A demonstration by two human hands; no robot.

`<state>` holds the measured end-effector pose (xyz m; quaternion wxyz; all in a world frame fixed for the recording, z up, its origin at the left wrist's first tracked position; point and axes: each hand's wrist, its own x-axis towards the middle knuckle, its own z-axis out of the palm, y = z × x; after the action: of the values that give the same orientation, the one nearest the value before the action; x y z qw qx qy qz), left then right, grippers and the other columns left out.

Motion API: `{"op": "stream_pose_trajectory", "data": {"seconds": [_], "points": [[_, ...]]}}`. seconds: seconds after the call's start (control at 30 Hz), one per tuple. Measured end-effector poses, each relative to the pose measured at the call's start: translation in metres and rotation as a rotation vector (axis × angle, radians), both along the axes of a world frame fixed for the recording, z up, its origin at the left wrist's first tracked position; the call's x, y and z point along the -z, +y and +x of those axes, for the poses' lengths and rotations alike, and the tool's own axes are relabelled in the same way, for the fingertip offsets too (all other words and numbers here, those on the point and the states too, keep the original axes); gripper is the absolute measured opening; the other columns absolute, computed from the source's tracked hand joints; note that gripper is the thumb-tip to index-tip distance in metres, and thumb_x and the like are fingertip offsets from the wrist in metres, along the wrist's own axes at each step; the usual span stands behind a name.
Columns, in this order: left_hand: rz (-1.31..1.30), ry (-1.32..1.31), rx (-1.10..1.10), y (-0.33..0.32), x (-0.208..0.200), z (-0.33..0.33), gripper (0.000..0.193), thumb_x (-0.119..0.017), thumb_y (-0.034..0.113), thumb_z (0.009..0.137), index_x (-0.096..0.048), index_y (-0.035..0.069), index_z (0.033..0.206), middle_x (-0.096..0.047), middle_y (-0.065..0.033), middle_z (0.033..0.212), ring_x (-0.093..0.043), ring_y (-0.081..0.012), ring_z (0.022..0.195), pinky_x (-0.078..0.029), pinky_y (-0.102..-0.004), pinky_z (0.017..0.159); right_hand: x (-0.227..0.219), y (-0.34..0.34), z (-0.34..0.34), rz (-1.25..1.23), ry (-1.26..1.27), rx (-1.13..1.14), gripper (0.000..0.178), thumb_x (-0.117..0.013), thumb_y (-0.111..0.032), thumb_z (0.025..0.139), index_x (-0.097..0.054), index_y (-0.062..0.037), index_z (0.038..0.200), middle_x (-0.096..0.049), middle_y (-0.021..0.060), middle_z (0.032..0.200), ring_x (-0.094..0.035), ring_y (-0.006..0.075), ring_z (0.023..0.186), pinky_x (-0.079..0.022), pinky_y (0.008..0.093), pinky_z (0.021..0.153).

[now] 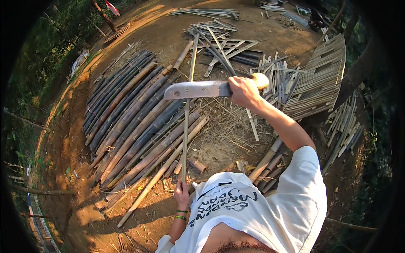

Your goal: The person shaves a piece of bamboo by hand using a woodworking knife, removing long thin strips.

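My right hand [244,91] is wrapped round the handle of a machete [196,90], whose broad steel blade points left. The rounded pale butt of the handle sticks out past my fist. Under the blade runs a long, thin bamboo strip [185,139], its far end reaching beyond the blade. Whether blade and strip touch I cannot tell. Low in the view, my left hand [181,194] is closed round the near end of that strip. Two bands circle my left wrist.
A big pile of bamboo poles [135,114] lies at left. Split bamboo slats [223,50] are heaped at the far side. A slatted bamboo panel [316,80] stands at right. Shavings [223,118] litter the ground ahead, and short bamboo pieces [270,168] lie near my right side.
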<state>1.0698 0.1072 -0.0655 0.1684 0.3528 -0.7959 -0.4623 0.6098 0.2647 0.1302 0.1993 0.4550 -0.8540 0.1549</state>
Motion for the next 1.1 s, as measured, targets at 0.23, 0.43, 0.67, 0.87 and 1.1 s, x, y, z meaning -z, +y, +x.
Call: {"op": "stream_pose_trajectory", "data": {"seconds": [0.23, 0.43, 0.67, 0.87, 1.1], "points": [[-0.134, -0.008, -0.093, 0.006, 0.003, -0.003, 0.036, -0.065, 0.032, 0.091, -0.059, -0.004, 0.095, -0.062, -0.0252, 0.077, -0.060, -0.0444, 0.072, -0.046, -0.0487, 0.065, 0.014, -0.022, 0.005, 0.001, 0.149, -0.167, 0.035, -0.072, -0.016, 0.068, -0.057, -0.0026, 0.097, -0.064, 0.0131, 0.090, -0.066, 0.0315, 0.088, -0.053, 0.0422, 0.080], [-0.160, 0.026, -0.063, 0.020, 0.007, 0.017, 0.030, -0.069, 0.028, 0.087, -0.060, -0.001, 0.091, -0.062, -0.0214, 0.072, -0.063, -0.0406, 0.067, -0.047, -0.0469, 0.060, -0.057, -0.010, -0.127, -0.086, -0.054, 0.514, 0.022, -0.060, -0.019, 0.084, -0.066, 0.0021, 0.087, -0.070, 0.0231, 0.082, -0.071, 0.0367, 0.081, -0.057, 0.0458, 0.074], [-0.346, -0.074, -0.182, 0.019, -0.011, 0.011, 0.042, -0.077, 0.037, 0.081, -0.059, 0.000, 0.093, -0.063, -0.0222, 0.077, -0.062, -0.0439, 0.069, -0.048, -0.0488, 0.062, -0.023, 0.026, -0.112, -0.506, -0.385, 0.390, 0.034, -0.072, -0.031, 0.084, -0.066, 0.0019, 0.079, -0.065, 0.0129, 0.065, -0.064, 0.0227, 0.061, -0.051, 0.0374, 0.061], [-0.368, -0.016, -0.276, -0.003, -0.004, -0.005, 0.039, -0.078, 0.033, 0.081, -0.059, 0.002, 0.092, -0.064, -0.0211, 0.080, -0.062, -0.0428, 0.073, -0.049, -0.0471, 0.062, 0.058, -0.004, 0.033, -0.784, -1.096, 0.010, 0.024, -0.074, -0.021, 0.088, -0.067, -0.0012, 0.075, -0.063, 0.0034, 0.065, -0.056, 0.0094, 0.056, -0.042, 0.0255, 0.053], [-0.314, 0.094, -0.177, -0.024, -0.013, -0.025, 0.037, -0.079, 0.029, 0.081, -0.054, 0.003, 0.089, -0.060, -0.0183, 0.075, -0.060, -0.0378, 0.069, -0.047, -0.0446, 0.059, 0.104, -0.072, 0.134, -0.945, -1.435, -0.212, 0.021, -0.078, -0.009, 0.082, -0.057, -0.0042, 0.082, -0.073, 0.0193, 0.094, -0.060, 0.0162, 0.064, -0.048, 0.0287, 0.062]]}}
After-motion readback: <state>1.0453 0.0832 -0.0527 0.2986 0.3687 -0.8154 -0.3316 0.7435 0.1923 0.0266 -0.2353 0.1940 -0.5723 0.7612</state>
